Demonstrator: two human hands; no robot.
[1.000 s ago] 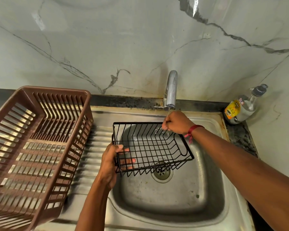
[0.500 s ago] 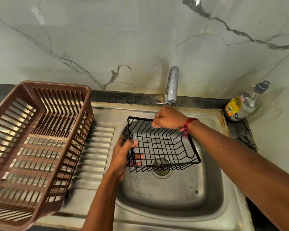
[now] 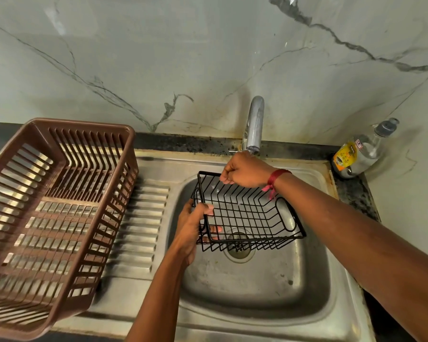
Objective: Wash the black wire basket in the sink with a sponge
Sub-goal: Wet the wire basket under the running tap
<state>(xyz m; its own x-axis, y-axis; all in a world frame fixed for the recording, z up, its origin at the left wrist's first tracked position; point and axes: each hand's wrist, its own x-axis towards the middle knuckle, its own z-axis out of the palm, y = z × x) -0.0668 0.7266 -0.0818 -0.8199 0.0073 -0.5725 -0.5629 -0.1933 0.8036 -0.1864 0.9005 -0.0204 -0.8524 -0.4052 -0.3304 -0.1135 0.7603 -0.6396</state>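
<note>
The black wire basket (image 3: 247,213) hangs tilted over the steel sink (image 3: 257,292), just above the drain (image 3: 239,251). My left hand (image 3: 193,225) grips its left side, with the thumb over the rim and the fingers showing through the wires. My right hand (image 3: 245,171), a red thread at its wrist, is curled around the basket's far rim right below the tap's (image 3: 255,124) spout. No sponge is in view.
A brown plastic dish rack (image 3: 52,218) stands on the ribbed drainboard (image 3: 139,230) to the left. A clear soap bottle (image 3: 358,154) leans in the back right corner by the marble wall.
The basket has swung round and shifted right over the drain. My right hand slid left along the far rim, and my left hand kept its grip on the left side.
</note>
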